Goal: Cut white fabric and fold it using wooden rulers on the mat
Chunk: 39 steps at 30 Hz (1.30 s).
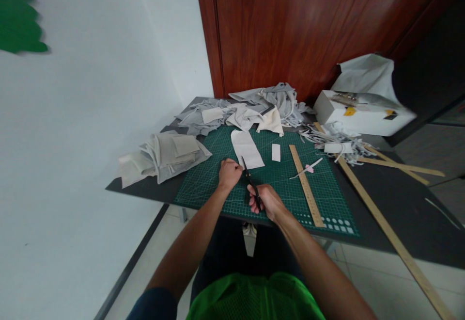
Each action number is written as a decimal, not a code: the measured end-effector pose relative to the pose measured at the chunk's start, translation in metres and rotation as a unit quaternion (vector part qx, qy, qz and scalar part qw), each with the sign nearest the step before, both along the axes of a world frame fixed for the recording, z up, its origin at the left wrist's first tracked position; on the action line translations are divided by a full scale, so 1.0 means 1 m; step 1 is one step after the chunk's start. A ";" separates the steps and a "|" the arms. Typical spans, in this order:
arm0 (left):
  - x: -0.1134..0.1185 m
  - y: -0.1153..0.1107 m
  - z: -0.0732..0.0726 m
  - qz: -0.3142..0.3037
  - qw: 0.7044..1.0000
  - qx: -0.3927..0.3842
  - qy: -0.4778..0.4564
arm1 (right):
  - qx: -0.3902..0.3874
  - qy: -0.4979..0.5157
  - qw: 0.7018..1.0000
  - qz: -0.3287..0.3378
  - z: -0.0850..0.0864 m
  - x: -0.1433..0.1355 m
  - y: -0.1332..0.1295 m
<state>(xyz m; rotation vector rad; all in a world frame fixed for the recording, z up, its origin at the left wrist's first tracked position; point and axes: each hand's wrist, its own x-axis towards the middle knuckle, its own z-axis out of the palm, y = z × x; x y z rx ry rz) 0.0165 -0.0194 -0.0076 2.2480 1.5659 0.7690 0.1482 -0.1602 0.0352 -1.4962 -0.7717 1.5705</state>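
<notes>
My right hand (265, 199) is wrapped round the handles of black scissors (249, 178), whose blades point away from me. Their tip lies over the lower left edge of a white fabric piece (248, 149) with a rounded far end. Closed and curled, my left hand (230, 173) is beside that same edge, just left of the blades. Whatever its fingers pinch is hidden. Under both hands is a green cutting mat (203, 184). To the right of the fabric lies a small white rectangle (276, 152).
A wooden ruler (307, 186) and a thin white strip (314, 163) lie on the mat's right side. Folded grey cloth (169, 155) sits left, with heaped fabric (250, 109) behind. Further right are tangled scraps (336, 138), a white box (366, 116) and a long wooden strip (385, 228).
</notes>
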 end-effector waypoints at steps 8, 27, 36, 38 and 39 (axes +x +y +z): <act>-0.001 -0.001 0.001 0.002 1.000 -0.009 -0.006 | 0.005 0.006 1.000 0.007 0.001 0.004 0.002; 0.000 -0.007 0.010 0.010 0.999 -0.038 0.002 | -0.015 0.020 1.000 -0.010 0.005 0.005 0.018; -0.001 -0.005 0.007 -0.002 0.999 -0.038 0.005 | -0.020 0.016 0.999 -0.026 0.007 0.003 0.024; -0.001 -0.005 0.007 0.003 0.999 -0.039 0.002 | -0.018 0.015 1.000 -0.021 0.007 0.003 0.027; -0.001 -0.005 0.007 0.006 0.999 -0.039 0.001 | -0.018 0.016 1.000 -0.018 0.007 0.003 0.028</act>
